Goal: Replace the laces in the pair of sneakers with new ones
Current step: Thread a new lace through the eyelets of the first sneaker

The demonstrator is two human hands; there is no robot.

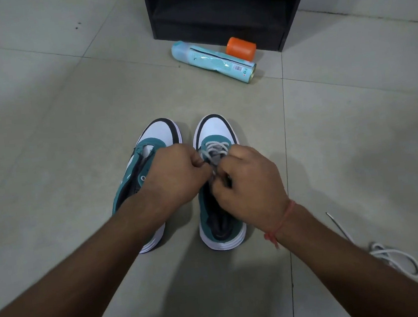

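Both hands close on the white lace (214,148) of the right-hand sneaker (217,183): the left hand (175,175) pinches it with curled fingers at the shoe's inner side, the right hand (247,180) grips it from the outer side, the two nearly touching over the tongue. Lace already crosses the eyelets toward the toe, so the hands appear to be working up the remaining rows, one steadying while the other feeds. Just left of that sneaker stands its partner (147,176), with no lace visible in its open throat. Right of and nearer than the sneaker, a loose white lace (388,255) lies coiled on the floor (53,124), apparently within easy reach. Beyond the toes lie a pale blue spray can (211,60) and an orange cap (240,48).
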